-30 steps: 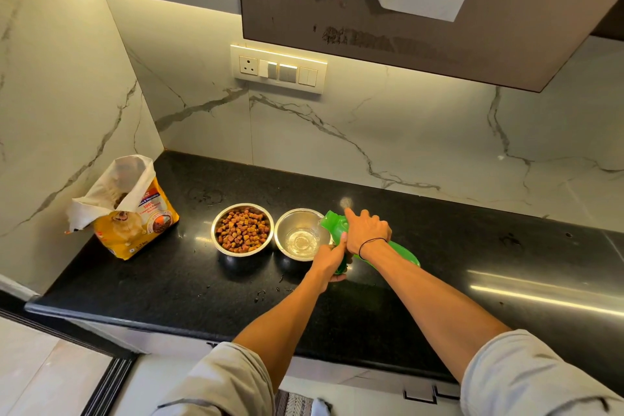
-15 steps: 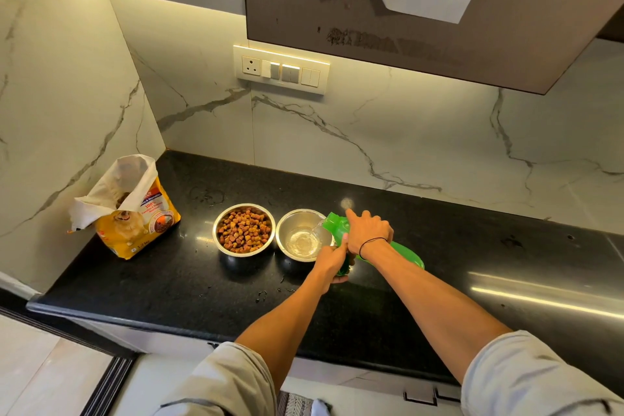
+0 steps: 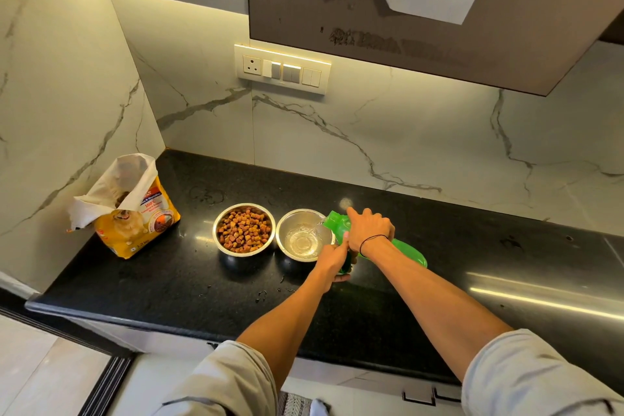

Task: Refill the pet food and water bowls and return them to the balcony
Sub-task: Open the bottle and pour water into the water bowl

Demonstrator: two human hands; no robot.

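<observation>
Hardly anything has moved: the light, squashy green bottle [image 3: 339, 224] is gripped mid-body by right-hand fingers [image 3: 366, 214], tipped over the water bowl [image 3: 287, 223].

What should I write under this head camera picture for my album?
Right hand tips green bottle, pouring water into steel bowl.

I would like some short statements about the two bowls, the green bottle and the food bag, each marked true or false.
1. The left bowl holds brown kibble. True.
2. The right hand holds the green bottle upright on the counter. False: the bottle is tilted, its mouth over the right bowl.
3. The right bowl is full to the rim. False: only shallow water lies in it.
4. The food bag stands open, left of both bowls. True.
5. The left hand rests on the bag. False: it is beside the bottle, gripping something dark green.
</observation>
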